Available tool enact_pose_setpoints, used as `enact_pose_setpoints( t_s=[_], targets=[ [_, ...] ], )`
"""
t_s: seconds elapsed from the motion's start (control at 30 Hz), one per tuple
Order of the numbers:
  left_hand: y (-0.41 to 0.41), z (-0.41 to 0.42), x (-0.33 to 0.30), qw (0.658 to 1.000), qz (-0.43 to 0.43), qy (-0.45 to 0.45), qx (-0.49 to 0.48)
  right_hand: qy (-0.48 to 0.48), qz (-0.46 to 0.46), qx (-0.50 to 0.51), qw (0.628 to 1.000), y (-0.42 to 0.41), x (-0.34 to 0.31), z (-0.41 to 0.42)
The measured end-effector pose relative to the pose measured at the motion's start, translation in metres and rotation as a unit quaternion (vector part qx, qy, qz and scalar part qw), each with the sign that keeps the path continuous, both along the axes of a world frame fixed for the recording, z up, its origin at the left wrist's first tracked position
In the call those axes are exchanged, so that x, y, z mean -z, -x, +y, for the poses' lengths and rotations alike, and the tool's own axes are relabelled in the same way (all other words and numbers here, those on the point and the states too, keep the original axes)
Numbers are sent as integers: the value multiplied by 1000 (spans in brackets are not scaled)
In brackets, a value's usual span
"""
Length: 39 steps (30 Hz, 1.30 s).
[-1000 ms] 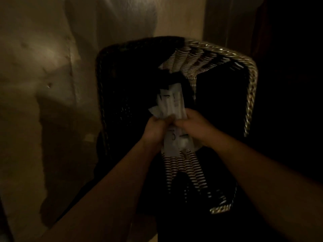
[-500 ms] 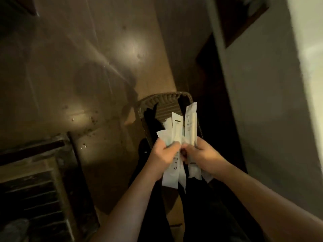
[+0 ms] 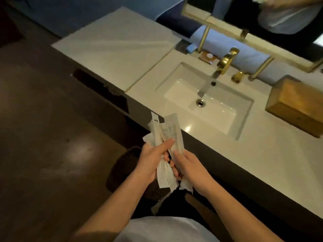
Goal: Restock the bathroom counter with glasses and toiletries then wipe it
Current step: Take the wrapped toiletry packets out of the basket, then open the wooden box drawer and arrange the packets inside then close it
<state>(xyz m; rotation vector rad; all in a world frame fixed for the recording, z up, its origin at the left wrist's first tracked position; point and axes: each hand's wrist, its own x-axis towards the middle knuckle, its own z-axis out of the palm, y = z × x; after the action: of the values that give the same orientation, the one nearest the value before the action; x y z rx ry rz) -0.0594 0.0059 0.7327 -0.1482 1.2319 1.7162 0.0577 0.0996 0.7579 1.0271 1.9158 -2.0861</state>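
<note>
I hold a bundle of long white toiletry packets (image 3: pixel 165 135) in front of me, just short of the counter's front edge. My left hand (image 3: pixel 151 159) grips the bundle from the left, thumb across the top. My right hand (image 3: pixel 188 167) holds it from the right. The white bathroom counter (image 3: pixel 262 149) runs diagonally from upper left to lower right, with a rectangular sink (image 3: pixel 206 100) set into it. No glasses are in view.
A gold faucet (image 3: pixel 225 62) stands behind the sink, a small soap dish (image 3: pixel 208 56) to its left. A wooden box (image 3: pixel 297 103) sits on the counter at right. A mirror (image 3: pixel 262 18) hangs above. A dark woven basket (image 3: pixel 122 168) stands on the floor below my hands.
My view has swung from the dark basket on the floor up to the lit counter and sink. Both hands keep hold of the packets, now carried beside the counter's front edge.
</note>
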Motion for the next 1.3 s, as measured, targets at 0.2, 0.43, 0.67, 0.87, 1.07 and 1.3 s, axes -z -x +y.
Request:
enact_pose_setpoints(
  t_s=[0.2, 0.43, 0.67, 0.87, 1.07, 1.3],
  targets=[
    [-51, 36, -22, 985, 40, -14, 166, -59, 34, 169, 983, -67, -25, -1],
    [-116, 110, -22, 974, 93, 12, 207, -75, 52, 319, 943, -137, -22, 52],
    [-189, 219, -9, 971, 161, 96, 146, -102, 15, 314, 944, -205, 0, 147],
    [-247, 312, -17, 954, 199, 45, 218, -98, -39, 302, 948, -275, 11, 241],
    [-278, 359, -15, 947, 149, 35, 284, -158, -54, 246, 955, -304, 12, 311],
    [-252, 408, -15, 912, 237, 99, 320, -191, -135, 300, 925, -305, 17, 374]
  ],
)
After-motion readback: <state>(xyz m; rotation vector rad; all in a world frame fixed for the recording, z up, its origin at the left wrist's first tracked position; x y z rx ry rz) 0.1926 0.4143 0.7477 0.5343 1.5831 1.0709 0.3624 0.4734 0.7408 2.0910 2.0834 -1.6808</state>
